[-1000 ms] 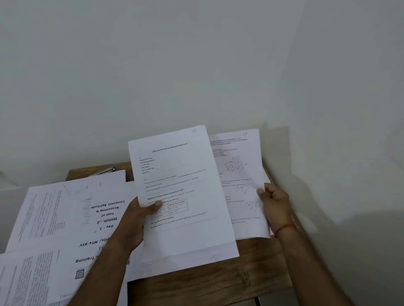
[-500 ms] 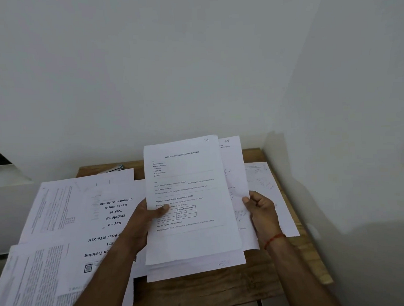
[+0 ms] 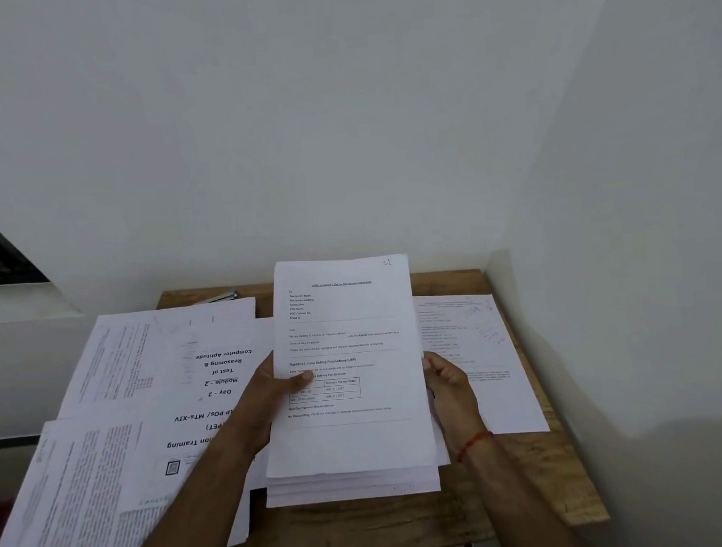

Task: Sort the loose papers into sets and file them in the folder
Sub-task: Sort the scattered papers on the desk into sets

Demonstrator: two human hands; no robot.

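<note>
Stack (image 3: 350,439) is now squared up: the sheets fanned to the right 0.5 s ago sit behind the top page. Left hand (image 3: 269,397) grip clamps its left edge, thumb on the page. Right hand (image 3: 451,387) grip curls round the right edge. Stack is over mid counter (image 3: 403,523), with a single sheet (image 3: 478,351) flat to its right and spread papers (image 3: 148,365) to its left.

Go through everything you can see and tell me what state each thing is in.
Stack of papers: held at both side edges, roughly squared, print facing up.
Left hand: grips the stack's left edge, thumb on top.
Right hand: grips the stack's right edge.
Single sheet: lies flat on the table, right of the stack.
Spread papers: lie overlapping on the left, text upside down.
</note>
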